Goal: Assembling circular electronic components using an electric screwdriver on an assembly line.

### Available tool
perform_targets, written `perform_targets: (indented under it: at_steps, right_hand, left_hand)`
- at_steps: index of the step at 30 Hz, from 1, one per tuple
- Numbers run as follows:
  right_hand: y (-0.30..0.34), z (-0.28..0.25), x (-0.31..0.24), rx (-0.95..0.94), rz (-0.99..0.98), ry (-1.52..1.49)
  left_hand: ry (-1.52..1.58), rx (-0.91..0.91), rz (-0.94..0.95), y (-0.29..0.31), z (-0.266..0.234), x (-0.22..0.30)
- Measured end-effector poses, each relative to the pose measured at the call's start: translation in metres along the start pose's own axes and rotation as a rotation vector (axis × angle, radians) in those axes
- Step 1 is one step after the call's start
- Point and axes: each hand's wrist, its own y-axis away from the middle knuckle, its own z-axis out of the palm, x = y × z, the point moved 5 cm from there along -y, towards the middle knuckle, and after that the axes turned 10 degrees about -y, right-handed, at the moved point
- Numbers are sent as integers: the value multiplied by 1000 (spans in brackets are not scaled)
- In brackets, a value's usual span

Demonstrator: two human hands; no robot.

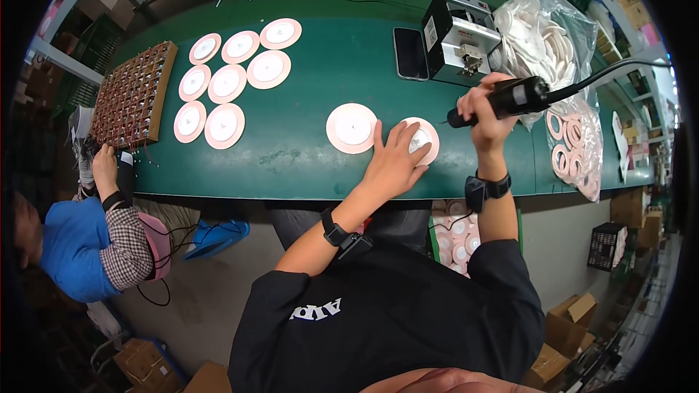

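Observation:
My left hand lies with fingers spread on a round pink-rimmed disc with a white centre, partly covering it. A matching disc lies just left of it, near my fingertips. My right hand grips a black corded electric screwdriver, held sideways with its thin bit pointing left. The bit's tip is near the covered disc's upper right edge; whether they touch I cannot tell. Several more discs sit in rough rows on the left part of the green table.
Behind my right hand stand a black-and-silver machine and a dark phone. Bags of white parts and pink rings lie at right. On the far left, a co-worker sits by a compartmented tray.

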Motion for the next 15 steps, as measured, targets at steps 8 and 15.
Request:
perform_targets:
  at_steps: [8, 15]
  right_hand:
    - [20, -2, 14, -39, 49, 16]
    - [14, -3, 32, 12, 78, -34]
  left_hand:
    - [6, 9, -8, 2, 2, 0]
    - [-24, 9, -15, -4, -1, -10]
